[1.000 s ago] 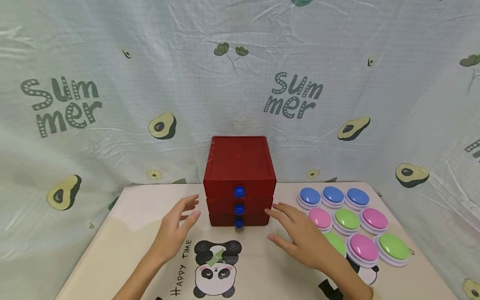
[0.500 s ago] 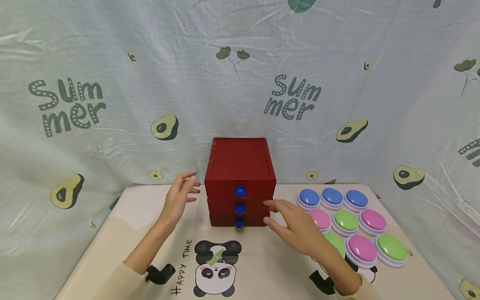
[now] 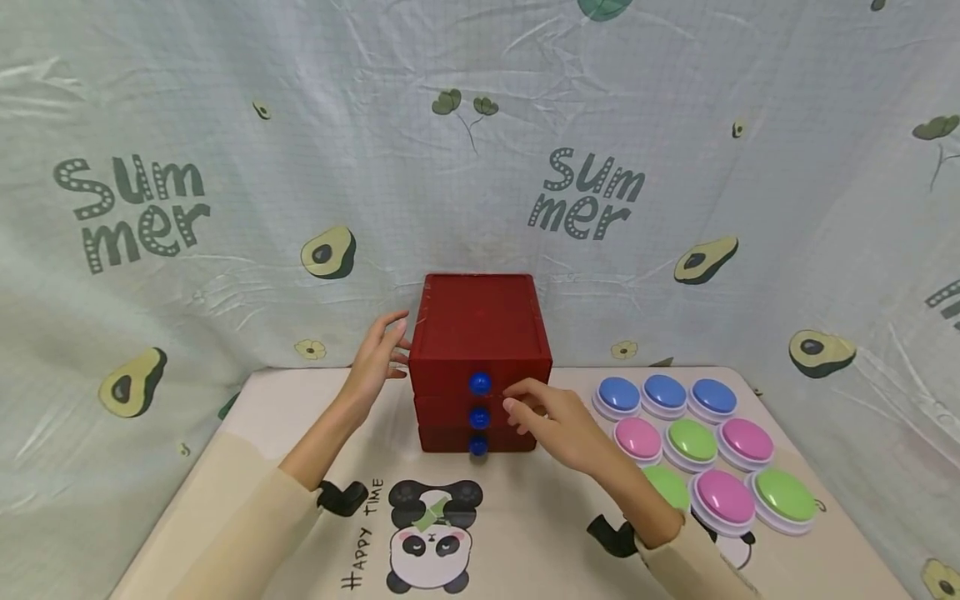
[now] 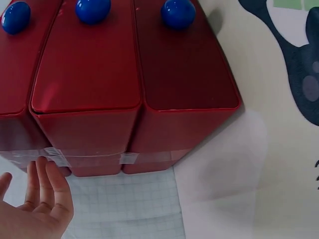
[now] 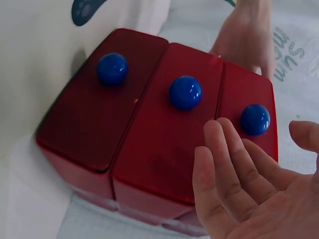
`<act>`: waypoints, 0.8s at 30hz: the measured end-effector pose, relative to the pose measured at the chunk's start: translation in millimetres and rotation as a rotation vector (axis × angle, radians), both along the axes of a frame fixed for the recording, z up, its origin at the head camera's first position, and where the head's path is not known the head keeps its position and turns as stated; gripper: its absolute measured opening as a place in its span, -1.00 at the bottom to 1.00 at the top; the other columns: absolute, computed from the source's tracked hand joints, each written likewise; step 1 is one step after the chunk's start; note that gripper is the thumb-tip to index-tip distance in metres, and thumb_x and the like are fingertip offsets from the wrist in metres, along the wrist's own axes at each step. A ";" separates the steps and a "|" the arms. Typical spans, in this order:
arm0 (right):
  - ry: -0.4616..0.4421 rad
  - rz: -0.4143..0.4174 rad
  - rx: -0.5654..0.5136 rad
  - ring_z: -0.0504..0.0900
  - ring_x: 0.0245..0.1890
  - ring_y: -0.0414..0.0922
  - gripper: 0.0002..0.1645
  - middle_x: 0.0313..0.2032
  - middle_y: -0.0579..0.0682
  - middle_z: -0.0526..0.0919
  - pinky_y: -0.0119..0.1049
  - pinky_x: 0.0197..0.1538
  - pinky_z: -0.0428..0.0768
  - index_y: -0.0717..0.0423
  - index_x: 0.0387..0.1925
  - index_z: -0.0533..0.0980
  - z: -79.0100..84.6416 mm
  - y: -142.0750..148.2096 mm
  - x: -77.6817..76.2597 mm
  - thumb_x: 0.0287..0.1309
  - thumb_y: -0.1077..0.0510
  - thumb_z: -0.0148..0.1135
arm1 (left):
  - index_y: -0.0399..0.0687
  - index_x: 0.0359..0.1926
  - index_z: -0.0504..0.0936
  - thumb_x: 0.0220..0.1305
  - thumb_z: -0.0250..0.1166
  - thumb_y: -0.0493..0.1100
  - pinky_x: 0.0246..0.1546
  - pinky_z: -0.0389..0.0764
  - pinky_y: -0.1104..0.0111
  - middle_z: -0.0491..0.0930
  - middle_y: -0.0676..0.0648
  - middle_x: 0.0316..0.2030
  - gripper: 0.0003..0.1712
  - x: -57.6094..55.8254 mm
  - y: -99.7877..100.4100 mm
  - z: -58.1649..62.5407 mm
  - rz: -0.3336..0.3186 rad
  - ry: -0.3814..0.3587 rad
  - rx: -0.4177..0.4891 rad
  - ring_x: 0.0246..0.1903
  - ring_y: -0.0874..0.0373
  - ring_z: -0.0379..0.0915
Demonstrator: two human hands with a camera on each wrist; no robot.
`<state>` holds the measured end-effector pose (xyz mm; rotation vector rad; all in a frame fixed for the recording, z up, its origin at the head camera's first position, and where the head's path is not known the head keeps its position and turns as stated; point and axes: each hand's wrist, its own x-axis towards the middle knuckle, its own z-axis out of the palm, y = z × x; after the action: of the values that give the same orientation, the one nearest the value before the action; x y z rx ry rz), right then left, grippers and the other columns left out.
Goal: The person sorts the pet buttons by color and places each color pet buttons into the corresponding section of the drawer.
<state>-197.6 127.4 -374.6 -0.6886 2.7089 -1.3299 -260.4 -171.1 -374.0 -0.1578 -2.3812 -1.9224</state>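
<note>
A glossy red cabinet (image 3: 480,321) of three stacked drawers stands at the back of the table, all its fronts lying flush. Each front carries a round blue knob: top (image 3: 480,383), middle (image 3: 479,418) and bottom (image 3: 478,446). My left hand (image 3: 367,371) is at the cabinet's left side, fingers loosely bent; in the left wrist view the fingertips (image 4: 42,162) reach its taped side wall, and contact cannot be told. Before the drawer fronts, right of the knobs, hovers my right hand (image 3: 558,423). Its fingers and thumb are apart, holding nothing, close to the top knob (image 5: 255,119).
On the right of the table (image 3: 517,542) several dome push buttons stand in rows: blue (image 3: 665,392), pink (image 3: 726,497) and green (image 3: 784,493). A patterned curtain (image 3: 480,208) hangs behind. Panda prints (image 3: 431,546) decorate the tabletop.
My left hand has moved forward and right, up to the cabinet's left side. My right hand has moved left and in, across the drawer fronts toward the knobs. The cabinet stays put.
</note>
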 end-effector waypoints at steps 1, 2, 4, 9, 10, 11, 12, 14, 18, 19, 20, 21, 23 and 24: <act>-0.020 0.011 -0.017 0.72 -0.25 -0.12 -0.61 -0.21 -0.02 0.76 -0.32 -0.20 0.68 0.03 0.12 0.59 0.6 -2.0 -1.6 0.50 -0.10 0.10 | 0.08 0.56 0.22 0.58 -0.07 0.29 -0.12 0.62 0.25 0.52 -0.13 -0.05 -0.29 -2.1 0.8 0.8 -0.004 0.002 0.000 -0.21 0.08 0.55; -0.041 0.021 -0.033 0.73 -0.25 -0.10 -0.60 -0.21 0.00 0.75 -0.30 -0.18 0.69 0.05 0.12 0.59 1.1 -4.0 -3.1 0.51 -0.10 0.10 | 0.09 0.55 0.23 0.58 -0.07 0.30 -0.13 0.63 0.26 0.51 -0.13 -0.06 -0.29 -4.0 1.7 1.3 -0.006 0.004 0.001 -0.22 0.08 0.55; -0.081 0.033 -0.055 0.73 -0.27 -0.09 -0.58 -0.22 0.02 0.75 -0.26 -0.17 0.71 0.07 0.12 0.59 1.4 -8.2 -6.0 0.52 -0.12 0.08 | 0.12 0.55 0.23 0.57 -0.06 0.30 -0.15 0.63 0.26 0.50 -0.12 -0.07 -0.30 -6.8 3.0 3.0 -0.012 0.008 -0.008 -0.25 0.10 0.54; -0.142 0.047 -0.075 0.73 -0.33 -0.10 -0.50 -0.26 0.07 0.77 -0.14 -0.17 0.74 0.19 0.13 0.58 1.1 -16.9 -10.7 0.53 -0.13 0.05 | 0.16 0.57 0.23 0.57 -0.02 0.27 -0.18 0.63 0.27 0.53 -0.14 -0.09 -0.31 -11.2 6.1 7.3 -0.023 0.018 -0.050 -0.29 0.16 0.52; -0.149 0.048 -0.076 0.74 -0.34 -0.11 -0.48 -0.27 0.08 0.77 -0.13 -0.17 0.74 0.21 0.12 0.58 1.0 -18.6 -11.4 0.53 -0.13 0.05 | 0.18 0.57 0.23 0.57 -0.01 0.27 -0.18 0.62 0.26 0.54 -0.14 -0.09 -0.31 -11.9 6.6 8.1 -0.025 0.019 -0.059 -0.30 0.16 0.51; -0.158 0.049 -0.079 0.74 -0.35 -0.11 -0.47 -0.28 0.08 0.78 -0.12 -0.16 0.74 0.23 0.12 0.58 0.9 -20.2 -12.2 0.53 -0.13 0.04 | 0.19 0.58 0.23 0.56 -0.01 0.27 -0.19 0.61 0.26 0.55 -0.14 -0.09 -0.30 -12.4 6.9 9.1 -0.029 0.022 -0.075 -0.29 0.16 0.50; -0.168 0.050 -0.083 0.74 -0.35 -0.12 -0.46 -0.28 0.09 0.78 -0.10 -0.15 0.75 0.24 0.11 0.58 1.0 -21.9 -12.9 0.53 -0.14 0.04 | 0.21 0.57 0.23 0.56 -0.01 0.28 -0.21 0.61 0.26 0.54 -0.13 -0.11 -0.31 -12.8 7.0 10.1 -0.030 0.023 -0.088 -0.29 0.14 0.50; -0.190 0.051 -0.086 0.75 -0.35 -0.12 -0.44 -0.29 0.08 0.78 -0.07 -0.14 0.75 0.23 0.10 0.59 1.3 -25.6 -14.3 0.53 -0.17 0.03 | 0.23 0.58 0.23 0.56 0.00 0.28 -0.25 0.58 0.27 0.54 -0.10 -0.16 -0.31 -13.7 6.0 12.2 -0.040 0.033 -0.135 -0.30 0.11 0.49; -0.224 0.048 -0.084 0.75 -0.36 -0.13 -0.39 -0.30 0.06 0.79 -0.07 -0.15 0.76 0.22 0.05 0.62 3.0 -31.5 -16.9 0.52 -0.23 0.01 | 0.25 0.56 0.26 0.55 0.05 0.24 -0.35 0.57 0.28 0.46 -0.08 -0.35 -0.33 -14.6 1.8 15.4 -0.092 0.057 -0.217 -0.37 0.01 0.45; -0.229 0.045 -0.082 0.75 -0.38 -0.13 -0.38 -0.31 0.06 0.79 -0.10 -0.16 0.76 0.23 0.04 0.62 3.2 -32.6 -17.6 0.52 -0.24 0.01 | 0.26 0.55 0.28 0.54 0.08 0.23 -0.35 0.58 0.26 0.44 -0.09 -0.39 -0.34 -15.2 0.7 15.9 -0.110 0.060 -0.226 -0.38 0.01 0.44; -0.232 0.042 -0.083 0.76 -0.39 -0.13 -0.37 -0.32 0.06 0.80 -0.13 -0.18 0.76 0.24 0.04 0.63 3.5 -33.5 -18.2 0.52 -0.25 0.00 | 0.27 0.55 0.29 0.53 0.10 0.22 -0.34 0.60 0.22 0.47 -0.09 -0.38 -0.35 -15.6 -0.2 16.3 -0.128 0.059 -0.226 -0.37 0.02 0.46; -0.232 0.039 -0.085 0.77 -0.40 -0.12 -0.36 -0.33 0.07 0.80 -0.15 -0.20 0.76 0.24 0.04 0.63 4.0 -34.2 -18.8 0.52 -0.25 0.00 | 0.26 0.55 0.30 0.53 0.11 0.20 -0.31 0.62 0.20 0.50 -0.10 -0.35 -0.34 -16.4 -1.3 16.4 -0.151 0.059 -0.228 -0.34 0.04 0.48; -0.235 0.035 -0.090 0.78 -0.42 -0.10 -0.34 -0.35 0.07 0.81 -0.20 -0.24 0.75 0.26 0.04 0.64 4.6 -35.5 -19.8 0.52 -0.25 0.00 | 0.27 0.55 0.31 0.51 0.15 0.18 -0.25 0.66 0.16 0.58 -0.12 -0.26 -0.34 -18.2 -2.6 16.4 -0.183 0.051 -0.218 -0.28 0.09 0.52; -0.234 0.032 -0.093 0.78 -0.44 -0.10 -0.34 -0.36 0.08 0.81 -0.20 -0.25 0.75 0.27 0.04 0.64 5.1 -36.2 -19.9 0.52 -0.25 0.01 | 0.27 0.54 0.32 0.50 0.15 0.17 -0.22 0.67 0.15 0.61 -0.16 -0.22 -0.34 -18.8 -3.0 16.5 -0.193 0.046 -0.208 -0.25 0.10 0.54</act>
<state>-217.6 91.3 -369.5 -0.5424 2.4575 -1.4364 -279.2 -174.1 -357.5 -0.4551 -2.6161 -1.7138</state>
